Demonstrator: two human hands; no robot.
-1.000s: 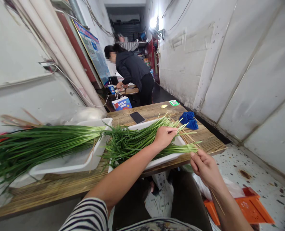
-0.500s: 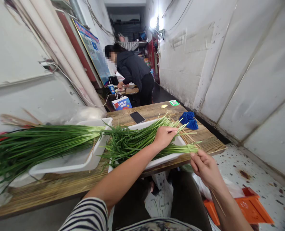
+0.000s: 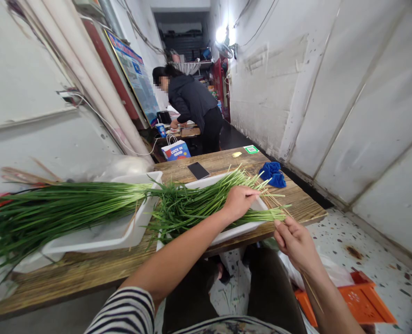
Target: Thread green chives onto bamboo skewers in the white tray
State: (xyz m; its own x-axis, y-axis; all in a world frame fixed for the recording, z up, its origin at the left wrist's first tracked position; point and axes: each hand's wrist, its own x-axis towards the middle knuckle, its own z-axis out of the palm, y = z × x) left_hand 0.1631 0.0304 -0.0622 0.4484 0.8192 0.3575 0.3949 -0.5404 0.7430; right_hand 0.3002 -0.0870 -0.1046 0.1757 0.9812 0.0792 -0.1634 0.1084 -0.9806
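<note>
Long green garlic chives lie in a white plastic tray, pale stalk ends pointing right. My left hand is over those stalks, thumb and fingers pinched at a few pale ends; a stalk sticks out past the fingertips. My right hand is closed just beyond the tray's right end. A thin bamboo skewer runs through it, coming out below the palm along the wrist. Its fingertips are by the ends of a small bunch of stalks. More loose skewers lie beside the tray, partly under the stalks.
A second white tray with more chives is at left on the wooden table. A phone, a blue cloth and a green-edged code card lie on it. An orange crate is low right. Another person bends over a far table.
My left hand has shifted slightly down and right along the stalks, its fingers still pinched. My right hand has barely moved and keeps the skewer.
</note>
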